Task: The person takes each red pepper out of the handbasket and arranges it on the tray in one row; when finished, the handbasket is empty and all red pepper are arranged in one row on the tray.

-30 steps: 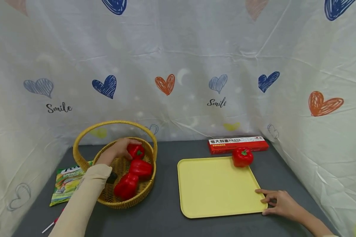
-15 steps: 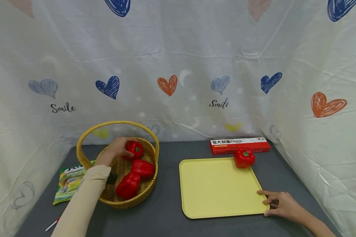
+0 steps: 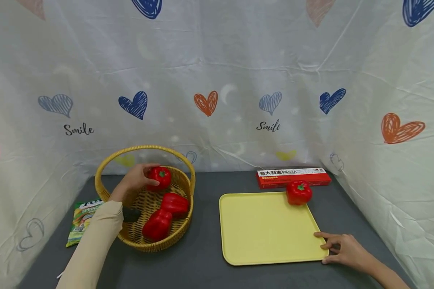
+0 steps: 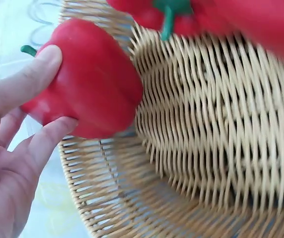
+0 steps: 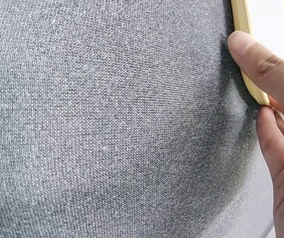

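Note:
My left hand (image 3: 135,179) pinches a red bell pepper (image 3: 160,178) between thumb and fingers, at the back of the yellow wicker basket (image 3: 141,247). In the left wrist view the held pepper (image 4: 95,82) overlaps the basket's rim, its green stem beside my thumb. Two more red bell peppers, one in the middle (image 3: 175,204) and one nearer the front (image 3: 157,225), lie in the basket. My right hand (image 3: 347,251) grips the near right corner of a yellow tray (image 3: 267,228), thumb at the front edge and fingers on the right side.
Another red bell pepper (image 3: 298,192) sits at the tray's far right corner, before a red pasta box (image 3: 293,179). A green and yellow packet (image 3: 80,218) lies left of the basket, partly behind my sleeve. The basket's tall handle (image 3: 144,147) arches over it.
My left hand has raised the pepper and shifted it slightly left, apart from the two others in the basket. My right hand stays on the tray corner. The head view has shifted slightly.

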A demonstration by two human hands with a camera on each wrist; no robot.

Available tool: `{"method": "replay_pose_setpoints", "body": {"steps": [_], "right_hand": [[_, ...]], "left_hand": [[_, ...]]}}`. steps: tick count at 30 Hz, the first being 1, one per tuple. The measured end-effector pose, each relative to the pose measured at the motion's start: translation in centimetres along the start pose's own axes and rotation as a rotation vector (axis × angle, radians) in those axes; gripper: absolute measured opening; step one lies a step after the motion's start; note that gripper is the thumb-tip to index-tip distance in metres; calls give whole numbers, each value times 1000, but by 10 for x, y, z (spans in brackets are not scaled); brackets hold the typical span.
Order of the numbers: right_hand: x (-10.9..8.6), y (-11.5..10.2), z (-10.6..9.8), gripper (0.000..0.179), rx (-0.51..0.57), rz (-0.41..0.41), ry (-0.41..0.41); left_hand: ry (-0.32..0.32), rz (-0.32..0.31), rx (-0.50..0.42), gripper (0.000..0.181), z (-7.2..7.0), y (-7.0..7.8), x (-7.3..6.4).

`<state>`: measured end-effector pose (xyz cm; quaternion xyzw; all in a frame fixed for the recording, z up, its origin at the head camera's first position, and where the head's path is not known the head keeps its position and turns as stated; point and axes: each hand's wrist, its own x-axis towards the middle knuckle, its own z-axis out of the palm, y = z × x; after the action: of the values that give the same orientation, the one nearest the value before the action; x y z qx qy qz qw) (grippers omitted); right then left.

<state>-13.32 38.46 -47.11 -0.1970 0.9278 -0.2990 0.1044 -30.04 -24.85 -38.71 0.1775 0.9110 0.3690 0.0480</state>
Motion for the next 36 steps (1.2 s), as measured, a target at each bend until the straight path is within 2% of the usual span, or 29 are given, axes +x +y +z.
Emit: {"method": "replay_pose_setpoints", "body": {"steps": [8, 13, 20, 24, 28, 36], "right_hand": [[-2, 2, -1, 37, 0, -13, 20], [-3, 4, 0, 38, -12, -16, 23], [-5, 4, 0, 35, 20, -34, 33], [-6, 4, 3, 33, 72, -65, 28], [-6, 2, 4, 33, 71, -61, 30], [-2, 3, 2, 29, 87, -112, 40]], "left_hand": [[-20, -41, -335, 67, -1, 0, -5], [-25, -50, -469, 69, 1, 3, -6], [4, -19, -548, 72, 7, 1, -21], [38, -45, -575, 74, 6, 7, -33], [62, -51, -585, 73, 1, 16, -42], [-5, -20, -662, 69, 1, 38, -66]]}}
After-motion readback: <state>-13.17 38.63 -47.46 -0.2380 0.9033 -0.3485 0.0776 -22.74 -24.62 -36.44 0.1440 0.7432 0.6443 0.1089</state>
